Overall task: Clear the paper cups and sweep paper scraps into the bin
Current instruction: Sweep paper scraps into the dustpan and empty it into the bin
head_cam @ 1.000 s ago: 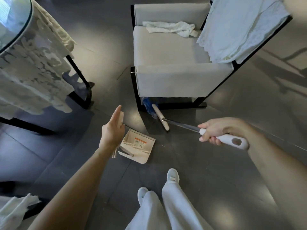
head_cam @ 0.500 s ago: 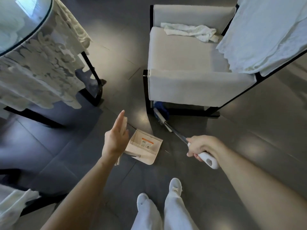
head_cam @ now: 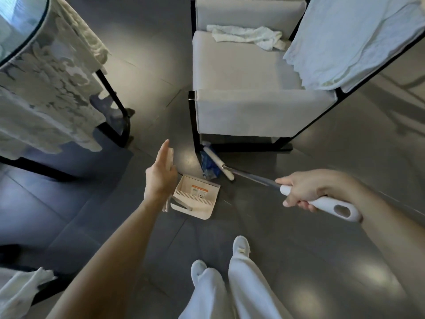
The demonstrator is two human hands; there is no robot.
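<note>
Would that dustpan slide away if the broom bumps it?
Probably a little: the dustpan looks like thin plastic, so likely light, and the floor is smooth and shiny. Its flat base lies low, so a nudge from the broom seems unlikely to tip it.

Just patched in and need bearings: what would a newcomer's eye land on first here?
The right hand grips a long broom, its head on the floor at the chair's front leg, beside something blue. Just left of it a beige dustpan sits on the floor, the left hand against its upright handle.
</note>
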